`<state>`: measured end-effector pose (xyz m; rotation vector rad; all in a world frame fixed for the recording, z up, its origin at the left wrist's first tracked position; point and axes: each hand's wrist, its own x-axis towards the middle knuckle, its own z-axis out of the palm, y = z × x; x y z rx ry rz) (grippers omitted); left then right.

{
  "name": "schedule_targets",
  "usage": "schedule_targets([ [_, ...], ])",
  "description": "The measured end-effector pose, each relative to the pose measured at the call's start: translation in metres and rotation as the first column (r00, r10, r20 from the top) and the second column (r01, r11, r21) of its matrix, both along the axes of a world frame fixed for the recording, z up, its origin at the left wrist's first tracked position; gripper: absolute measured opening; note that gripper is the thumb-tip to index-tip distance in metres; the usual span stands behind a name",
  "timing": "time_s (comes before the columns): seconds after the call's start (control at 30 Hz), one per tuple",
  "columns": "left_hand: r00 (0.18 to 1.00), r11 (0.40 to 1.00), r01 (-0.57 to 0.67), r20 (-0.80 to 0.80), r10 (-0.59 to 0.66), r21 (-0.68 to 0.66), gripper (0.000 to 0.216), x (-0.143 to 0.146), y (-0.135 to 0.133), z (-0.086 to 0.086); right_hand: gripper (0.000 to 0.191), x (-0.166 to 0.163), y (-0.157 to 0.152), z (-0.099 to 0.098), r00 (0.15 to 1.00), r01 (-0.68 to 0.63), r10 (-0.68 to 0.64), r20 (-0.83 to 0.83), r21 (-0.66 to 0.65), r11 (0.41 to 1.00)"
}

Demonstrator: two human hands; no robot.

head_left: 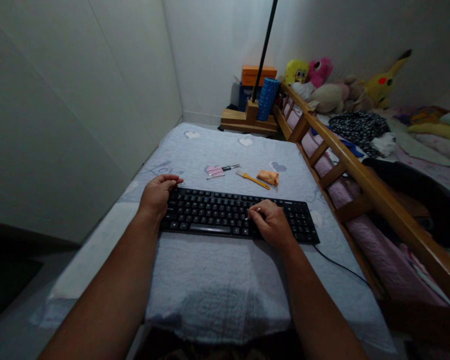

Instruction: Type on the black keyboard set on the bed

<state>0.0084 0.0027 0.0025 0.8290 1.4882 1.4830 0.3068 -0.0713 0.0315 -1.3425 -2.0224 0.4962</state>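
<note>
A black keyboard point(210, 212) lies flat on a pale quilted cover, its cable running off to the right. My left hand point(157, 195) is closed at its far left corner, fingers curled over the edge. Over the keys right of the middle, my right hand point(270, 222) pinches a thin white stick that looks like a cotton swab point(258, 210); one tip points down at the keys. Beyond the keyboard are a dark-handled metal tool point(230, 168), a thin white-tipped stick point(215, 176), a brush with a yellow handle point(257, 180) and a crumpled orange packet point(268, 177).
The quilted cover point(210, 270) spreads under everything. A wooden bed rail point(337, 155) runs along the right, with bedding and plush toys point(322, 87) behind it. At the far end stand a wooden base point(234, 117) with a black pole, an orange box point(255, 75) and a blue roller point(267, 99).
</note>
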Motion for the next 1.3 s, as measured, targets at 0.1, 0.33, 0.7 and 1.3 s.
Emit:
schedule_targets([
  [0.1,1.000,1.000,0.001,0.004,-0.001,-0.002,0.017,0.0003,-0.0005,0.0007,0.016,-0.0004,0.0000,0.0000,1.000,-0.005,0.005,0.002,0.003,1.000],
  [0.33,1.000,1.000,0.008,-0.009,-0.008,0.003,0.017,-0.0001,0.0003,-0.0005,0.017,0.0003,0.0017,-0.0016,1.000,0.007,-0.007,0.009,0.038,0.999],
  [0.7,1.000,1.000,0.000,0.006,0.000,0.003,0.017,0.0005,0.0002,0.0011,0.016,-0.0016,0.0002,-0.0016,0.999,0.026,-0.027,0.020,0.052,0.998],
  [1.3,1.000,1.000,-0.004,0.013,0.004,0.003,0.017,0.0026,-0.0018,0.0050,0.017,0.0028,-0.0020,0.0044,0.999,-0.020,0.020,0.036,0.008,1.000],
])
